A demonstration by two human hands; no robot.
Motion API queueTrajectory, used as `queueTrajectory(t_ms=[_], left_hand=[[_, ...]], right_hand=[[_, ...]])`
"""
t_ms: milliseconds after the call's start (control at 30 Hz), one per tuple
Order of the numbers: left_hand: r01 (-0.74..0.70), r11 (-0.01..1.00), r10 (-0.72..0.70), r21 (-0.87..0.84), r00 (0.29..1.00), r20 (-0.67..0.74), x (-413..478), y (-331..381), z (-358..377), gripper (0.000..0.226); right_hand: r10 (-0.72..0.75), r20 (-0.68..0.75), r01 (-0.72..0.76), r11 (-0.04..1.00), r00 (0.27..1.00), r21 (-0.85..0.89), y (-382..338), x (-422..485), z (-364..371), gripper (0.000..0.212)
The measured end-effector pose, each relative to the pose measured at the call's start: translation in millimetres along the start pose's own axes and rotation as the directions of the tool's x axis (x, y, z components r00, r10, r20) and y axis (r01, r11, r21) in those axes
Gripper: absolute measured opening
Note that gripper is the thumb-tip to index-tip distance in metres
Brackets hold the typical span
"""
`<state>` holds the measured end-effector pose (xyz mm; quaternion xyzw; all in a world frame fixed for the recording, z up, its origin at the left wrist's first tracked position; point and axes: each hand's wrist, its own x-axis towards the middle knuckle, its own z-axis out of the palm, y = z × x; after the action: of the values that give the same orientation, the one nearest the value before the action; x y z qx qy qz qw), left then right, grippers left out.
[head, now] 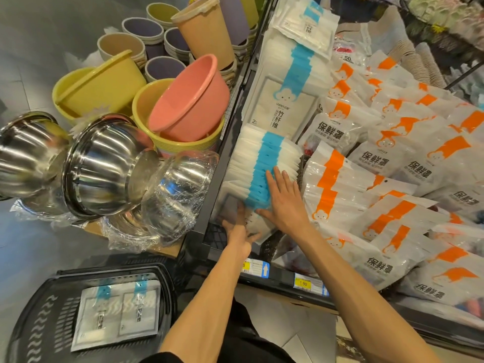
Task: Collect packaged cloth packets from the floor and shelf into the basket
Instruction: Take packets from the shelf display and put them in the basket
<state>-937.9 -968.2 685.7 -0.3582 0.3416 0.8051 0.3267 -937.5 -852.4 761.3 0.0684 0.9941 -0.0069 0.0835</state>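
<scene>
A row of white cloth packets with blue stripes (264,158) stands on edge at the left end of the shelf (277,277). My right hand (281,203) lies flat on top of the row, fingers straight. My left hand (239,231) is under the front packet (258,222), fingers spread against its face. A black basket (31,318) sits on the floor at the lower left. Two cloth packets (117,314) lie flat inside it. More blue-striped packets (285,82) stand further back on the shelf.
White bags with orange stripes (392,179) fill the shelf to the right. Left of the shelf stand wrapped steel bowls (104,166), yellow and pink plastic basins (183,106) and stacked bins (146,35). Price tags (303,283) line the shelf's front edge.
</scene>
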Motion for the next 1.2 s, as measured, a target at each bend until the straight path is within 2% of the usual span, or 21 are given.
queueTrajectory(t_ms=[133,333,500,667,833,933,1000,1033,1067,1133,1200], left_hand=[[-0.009,1.000,0.009,0.012,1.000,-0.007,1,1,1,0.105],[0.021,0.995,-0.015,0.099,0.998,-0.061,4,0,-1,0.122],[0.012,0.988,0.001,0.157,0.997,-0.083,4,3,-4,0.106],[-0.002,0.972,0.032,0.234,0.992,-0.124,-8,12,-4,0.120],[-0.028,0.963,0.045,0.269,0.997,-0.057,-19,20,-11,0.080],[-0.086,0.906,0.077,0.414,0.996,0.038,-34,29,-20,0.073],[-0.183,0.806,0.142,0.563,0.983,0.117,-47,38,-26,0.060],[-0.256,0.711,0.201,0.655,0.966,0.160,-53,44,-29,0.053],[-0.341,0.568,0.273,0.749,0.937,0.219,-57,52,-32,0.048],[-0.459,0.182,0.359,0.870,0.855,0.376,-64,68,-39,0.046],[-0.458,-0.149,0.347,0.876,0.805,0.480,-73,84,-45,0.046]], right_hand=[[0.000,-0.018,0.000,1.000,1.000,-0.012,2,2,5,0.105],[0.007,-0.031,-0.008,1.000,0.999,-0.027,0,1,9,0.106],[0.003,-0.029,-0.003,1.000,1.000,0.007,2,1,7,0.105],[-0.003,-0.027,0.004,0.999,1.000,0.047,2,1,-2,0.103],[0.003,-0.013,-0.003,0.999,1.000,0.051,-2,-1,-11,0.099],[0.010,-0.038,-0.009,0.999,0.999,0.033,-6,-7,-15,0.095],[0.026,-0.048,-0.025,0.999,0.998,0.036,-10,-12,-20,0.090],[0.033,-0.051,-0.031,0.999,0.998,0.031,-12,-16,-22,0.086],[0.034,-0.051,-0.033,0.999,0.998,0.015,-16,-20,-24,0.082],[0.026,-0.029,-0.027,0.999,0.999,-0.028,-24,-29,-28,0.075],[0.019,-0.012,-0.020,0.998,1.000,-0.061,-32,-40,-32,0.072]])
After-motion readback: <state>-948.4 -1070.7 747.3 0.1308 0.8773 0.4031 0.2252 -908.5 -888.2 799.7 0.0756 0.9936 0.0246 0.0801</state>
